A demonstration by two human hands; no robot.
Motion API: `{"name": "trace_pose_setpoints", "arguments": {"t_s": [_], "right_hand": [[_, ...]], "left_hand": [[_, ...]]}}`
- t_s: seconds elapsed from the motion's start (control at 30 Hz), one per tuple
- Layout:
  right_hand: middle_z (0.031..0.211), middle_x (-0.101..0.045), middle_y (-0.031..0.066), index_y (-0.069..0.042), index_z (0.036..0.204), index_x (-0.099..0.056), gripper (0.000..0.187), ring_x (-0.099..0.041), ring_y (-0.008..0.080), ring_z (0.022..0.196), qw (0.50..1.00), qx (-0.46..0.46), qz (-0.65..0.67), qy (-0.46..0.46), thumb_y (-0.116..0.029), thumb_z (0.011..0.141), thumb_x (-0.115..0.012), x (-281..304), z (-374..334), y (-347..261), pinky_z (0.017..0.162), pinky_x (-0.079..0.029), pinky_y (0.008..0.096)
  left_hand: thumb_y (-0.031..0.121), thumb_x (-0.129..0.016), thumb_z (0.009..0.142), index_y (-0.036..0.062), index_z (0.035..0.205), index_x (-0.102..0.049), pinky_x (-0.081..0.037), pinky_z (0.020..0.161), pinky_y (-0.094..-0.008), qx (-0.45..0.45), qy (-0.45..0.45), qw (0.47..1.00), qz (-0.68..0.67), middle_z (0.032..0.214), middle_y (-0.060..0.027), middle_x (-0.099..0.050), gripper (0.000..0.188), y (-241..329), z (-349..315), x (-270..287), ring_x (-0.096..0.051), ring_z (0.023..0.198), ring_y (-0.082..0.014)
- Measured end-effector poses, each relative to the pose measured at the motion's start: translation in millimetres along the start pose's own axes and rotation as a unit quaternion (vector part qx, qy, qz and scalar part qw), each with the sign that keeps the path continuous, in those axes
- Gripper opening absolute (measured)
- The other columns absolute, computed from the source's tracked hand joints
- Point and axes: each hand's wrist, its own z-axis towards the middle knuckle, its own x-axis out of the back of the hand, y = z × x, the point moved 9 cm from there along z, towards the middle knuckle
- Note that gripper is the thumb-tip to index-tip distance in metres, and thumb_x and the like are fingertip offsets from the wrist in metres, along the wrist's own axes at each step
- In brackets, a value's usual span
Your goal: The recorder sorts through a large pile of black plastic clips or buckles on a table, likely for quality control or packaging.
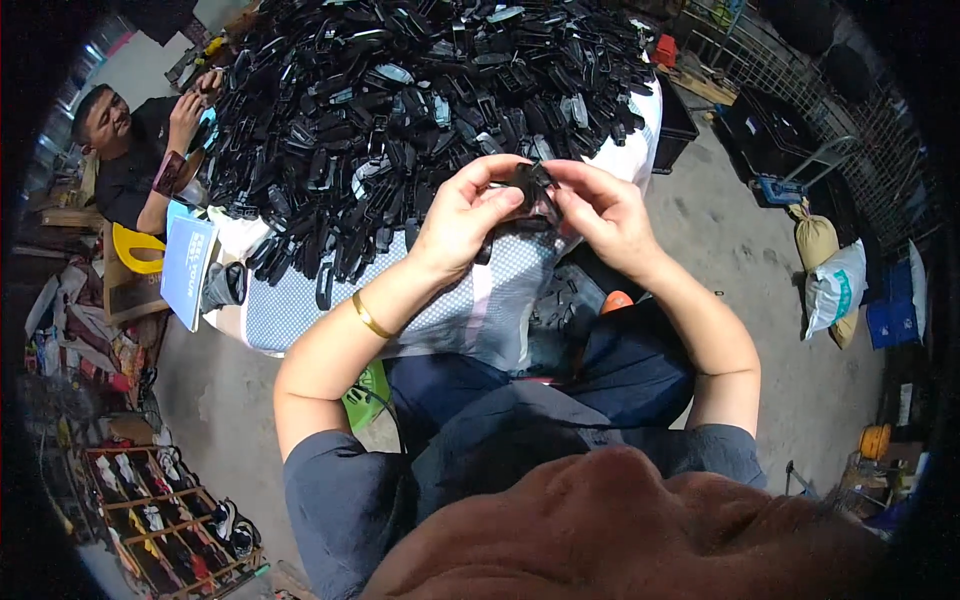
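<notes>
At the near edge of a heaped table, my left hand (pixel 455 218) and my right hand (pixel 612 222) meet around a small black plastic part (pixel 533 183). Thumbs and fingertips of both hands pinch it, covering much of it, so its exact kind is hard to make out. Just beyond my fingers rises a large pile of black plastic pieces (pixel 400 110), many of them long, some with open frames and some with shiny surfaces. The pile lies on a pale patterned cloth (pixel 430 310) that hangs over the table's near side.
A person (pixel 140 150) works at the table's far left, hands raised. Beside them stand a blue book or box (pixel 188 270) and a yellow ring-shaped object (pixel 137 250). Sacks (pixel 835 285) and black crates (pixel 765 130) sit on the floor at right. A compartmented rack (pixel 165 515) stands lower left.
</notes>
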Motion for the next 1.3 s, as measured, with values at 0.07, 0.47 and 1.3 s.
{"name": "trace_pose_setpoints", "arguments": {"t_s": [0.07, 0.47, 1.3], "right_hand": [[0.088, -0.061, 0.0022, -0.001, 0.115, -0.055, 0.028, -0.055, 0.0061, 0.067, 1.0, -0.023, 0.006, -0.005, -0.007, 0.088, -0.051, 0, 1, 3, 0.057, -0.046, 0.0197], [0.099, -0.054, 0.0109, 0.002, 0.103, -0.057, 0.023, -0.058, 0.0122, 0.073, 0.941, 0.21, -0.26, 0.056, 0.0, 0.08, -0.059, -12, -4, -28, 0.057, -0.048, 0.021], [0.081, -0.062, 0.0082, -0.003, 0.094, -0.064, 0.019, -0.061, 0.0175, 0.067, 0.912, 0.111, -0.395, -0.021, -0.01, 0.077, -0.063, 39, 27, 9, 0.061, -0.048, 0.0282]], "left_hand": [[0.001, -0.056, 0.085, -0.0022, 0.115, -0.051, -0.049, 0.083, -0.0263, -0.008, -0.001, 1.0, -0.006, 0.105, -0.0074, -0.058, 0.031, 1, 0, -1, -0.06, 0.091, -0.0142], [0.002, -0.059, 0.083, -0.0025, 0.115, -0.056, -0.046, 0.082, -0.0227, -0.021, 0.07, 0.995, 0.072, 0.103, -0.0082, -0.063, 0.032, 8, -6, 5, -0.058, 0.091, -0.01], [0.019, -0.07, 0.073, 0.0027, 0.102, -0.063, -0.046, 0.077, -0.0355, -0.118, -0.284, 0.831, 0.463, 0.087, -0.0111, -0.062, 0.034, -15, -28, -75, -0.057, 0.084, -0.025]]}}
